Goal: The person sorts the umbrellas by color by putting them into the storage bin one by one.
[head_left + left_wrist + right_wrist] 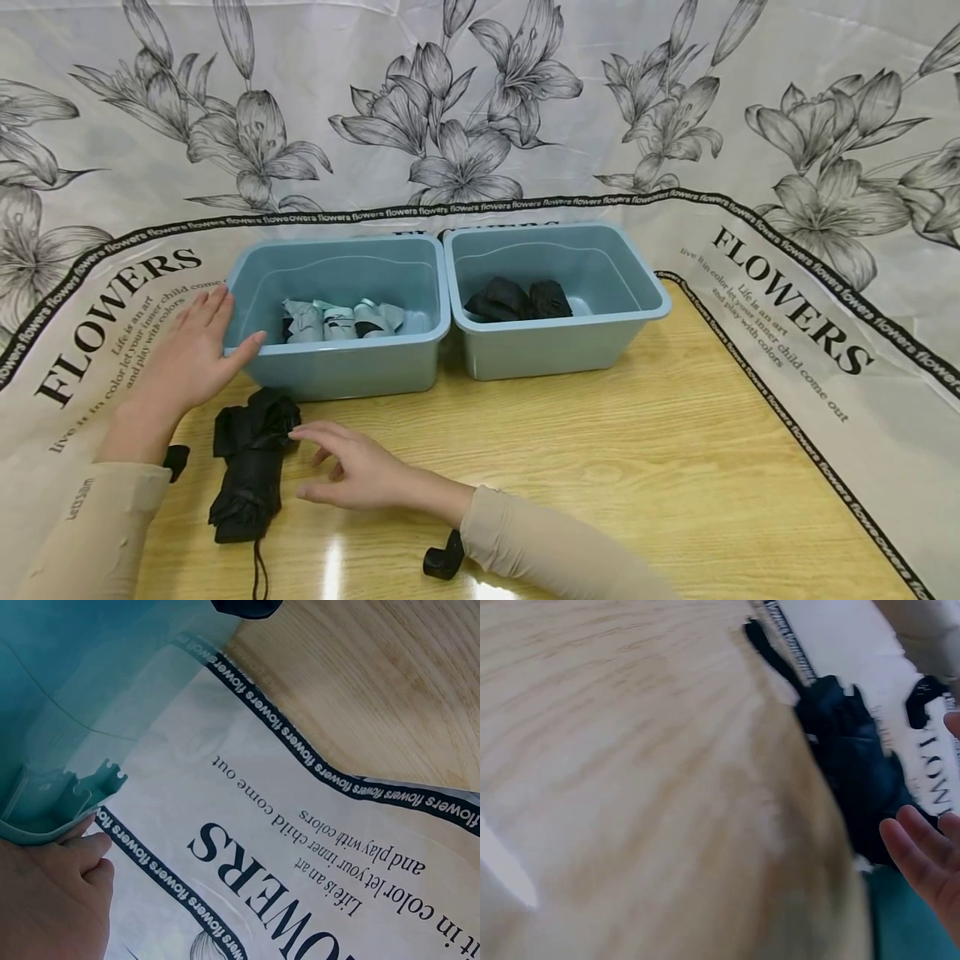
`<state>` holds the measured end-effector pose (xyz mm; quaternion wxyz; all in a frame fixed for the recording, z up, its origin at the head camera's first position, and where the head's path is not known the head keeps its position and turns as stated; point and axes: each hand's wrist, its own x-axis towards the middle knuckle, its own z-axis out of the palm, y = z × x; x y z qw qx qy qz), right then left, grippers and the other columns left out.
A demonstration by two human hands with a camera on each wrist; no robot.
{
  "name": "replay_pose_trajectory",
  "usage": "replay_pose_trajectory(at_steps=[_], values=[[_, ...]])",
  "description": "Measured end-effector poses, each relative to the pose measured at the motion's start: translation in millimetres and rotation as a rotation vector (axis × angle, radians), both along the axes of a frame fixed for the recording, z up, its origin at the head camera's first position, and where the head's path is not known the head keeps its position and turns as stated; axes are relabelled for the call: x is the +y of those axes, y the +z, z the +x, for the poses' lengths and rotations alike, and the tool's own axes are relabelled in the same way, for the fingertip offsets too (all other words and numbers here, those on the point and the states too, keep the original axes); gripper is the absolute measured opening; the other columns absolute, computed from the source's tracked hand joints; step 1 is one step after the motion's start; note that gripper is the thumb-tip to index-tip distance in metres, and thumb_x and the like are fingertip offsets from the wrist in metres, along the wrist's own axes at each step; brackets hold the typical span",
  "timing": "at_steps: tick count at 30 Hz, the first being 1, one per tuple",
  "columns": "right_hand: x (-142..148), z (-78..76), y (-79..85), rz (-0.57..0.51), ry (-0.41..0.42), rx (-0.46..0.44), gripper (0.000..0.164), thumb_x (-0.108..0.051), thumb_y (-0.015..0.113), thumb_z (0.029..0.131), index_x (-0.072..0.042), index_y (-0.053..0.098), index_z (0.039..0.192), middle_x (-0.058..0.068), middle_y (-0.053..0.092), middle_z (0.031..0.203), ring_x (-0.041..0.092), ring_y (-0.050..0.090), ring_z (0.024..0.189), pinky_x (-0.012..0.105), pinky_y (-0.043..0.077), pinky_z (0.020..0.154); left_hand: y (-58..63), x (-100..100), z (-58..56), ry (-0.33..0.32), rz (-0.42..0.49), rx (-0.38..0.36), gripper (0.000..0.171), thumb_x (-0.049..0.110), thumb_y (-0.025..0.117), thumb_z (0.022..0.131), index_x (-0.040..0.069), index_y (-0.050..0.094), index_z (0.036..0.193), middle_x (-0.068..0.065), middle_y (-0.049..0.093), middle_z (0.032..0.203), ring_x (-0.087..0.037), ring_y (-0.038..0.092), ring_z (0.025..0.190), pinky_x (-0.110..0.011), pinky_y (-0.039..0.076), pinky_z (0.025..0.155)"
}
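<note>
My left hand point(191, 346) rests at the left corner of the left blue bin point(345, 371), fingers fairly straight along its side and thumb over the front rim. The left wrist view shows this hand point(56, 896) touching the bin's edge point(45, 834). A black folded umbrella point(251, 475) with a thin cord lies on the table in front of that bin. Just right of it, my right hand point(360, 471) hovers with parted, loosely bent fingers and holds nothing. In the right wrist view, fingers point(919, 844) appear beside the umbrella point(851, 761); contact cannot be told.
Several grey-and-white wrapped items point(337, 321) lie in the left bin. The right blue bin point(555, 354) contains black bundles point(517, 300). Both stand side by side on the wooden table point(600, 467), against a flower-printed cloth point(465, 108).
</note>
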<state>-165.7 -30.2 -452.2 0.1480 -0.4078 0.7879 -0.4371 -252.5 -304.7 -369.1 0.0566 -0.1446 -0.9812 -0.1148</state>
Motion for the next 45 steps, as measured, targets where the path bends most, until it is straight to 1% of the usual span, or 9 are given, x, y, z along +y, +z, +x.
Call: replay_pose_trajectory(at_steps=[5,9,11,18,26,29,35,39,45], values=[[-22.7,1.8,-15.2,0.127,0.029,-0.033,0.071,-0.035,0.069,0.101,-0.019,0.037,0.162,-0.001,0.033,0.166,-0.003,0.059,0.113,0.005,0.047,0.084,-0.9,-0.5,1.1,-0.007,0.005,0.01,0.092,0.059,0.037,0.107,-0.013,0.013,0.16,-0.034,0.009,0.169,-0.053,0.004,0.155,-0.069,0.011,0.123],[-38.7,6.0,-20.2,0.2,0.007,-0.046,0.08,-0.041,0.07,0.1,-0.022,0.029,0.165,-0.002,0.022,0.17,-0.007,0.057,0.111,0.007,0.045,0.093,-1.1,-0.8,1.5,-0.01,0.008,0.013,0.092,0.058,0.038,0.107,-0.014,0.014,0.16,-0.034,0.01,0.168,-0.053,0.004,0.155,-0.069,0.01,0.123],[-46.6,8.5,-20.6,0.22,-0.033,-0.045,0.085,-0.045,0.072,0.097,-0.024,0.026,0.166,-0.002,0.019,0.17,-0.007,0.056,0.108,0.009,0.044,0.093,-0.7,-0.5,1.4,-0.01,0.013,0.009,0.093,0.058,0.038,0.107,-0.013,0.013,0.16,-0.034,0.01,0.168,-0.053,0.004,0.156,-0.069,0.01,0.124],[-72.9,17.6,-19.0,0.274,-0.213,-0.046,0.101,-0.062,0.077,0.086,-0.03,0.023,0.166,0.001,0.017,0.164,0.009,0.053,0.127,0.016,0.049,0.094,0.6,-0.3,0.1,-0.007,0.012,0.011,0.093,0.059,0.039,0.107,-0.014,0.014,0.16,-0.033,0.01,0.169,-0.053,0.005,0.156,-0.069,0.011,0.123],[-88.3,23.3,-18.5,0.308,-0.319,0.006,0.107,-0.066,0.08,0.08,-0.033,0.024,0.165,0.0,0.022,0.16,0.009,0.055,0.123,0.016,0.052,0.086,1.3,0.2,1.2,-0.012,0.004,0.004,0.093,0.058,0.039,0.107,-0.014,0.013,0.16,-0.034,0.01,0.168,-0.054,0.005,0.155,-0.069,0.01,0.123],[-89.7,23.6,-19.6,0.321,-0.319,0.017,0.105,-0.065,0.081,0.08,-0.039,0.024,0.164,0.001,0.022,0.161,0.01,0.054,0.124,0.017,0.052,0.083,1.4,0.3,0.9,-0.017,-0.005,0.003,0.092,0.058,0.037,0.108,-0.014,0.013,0.16,-0.034,0.009,0.168,-0.054,0.004,0.155,-0.068,0.009,0.124],[-88.2,19.5,-19.9,0.322,-0.267,0.021,0.085,-0.056,0.08,0.085,-0.051,0.036,0.158,0.001,0.017,0.164,0.013,0.051,0.129,0.021,0.051,0.08,1.3,0.2,0.9,-0.018,-0.005,0.002,0.092,0.058,0.038,0.108,-0.014,0.013,0.16,-0.034,0.009,0.168,-0.054,0.003,0.155,-0.068,0.008,0.124],[-88.4,18.6,-18.1,0.323,-0.267,0.015,0.077,-0.057,0.079,0.086,-0.053,0.042,0.153,0.0,0.019,0.163,0.012,0.052,0.126,0.02,0.05,0.077,1.0,-0.2,1.4,-0.019,-0.004,-0.004,0.092,0.058,0.038,0.108,-0.013,0.012,0.16,-0.034,0.007,0.169,-0.053,0.003,0.155,-0.068,0.008,0.124],[-94.7,18.4,-17.4,0.309,-0.334,0.025,0.074,-0.064,0.082,0.08,-0.051,0.049,0.145,0.0,0.024,0.159,0.012,0.051,0.126,0.022,0.053,0.079,1.0,0.6,2.2,-0.02,-0.003,0.01,0.091,0.057,0.038,0.108,-0.013,0.013,0.16,-0.034,0.009,0.168,-0.053,0.003,0.156,-0.068,0.009,0.124]])
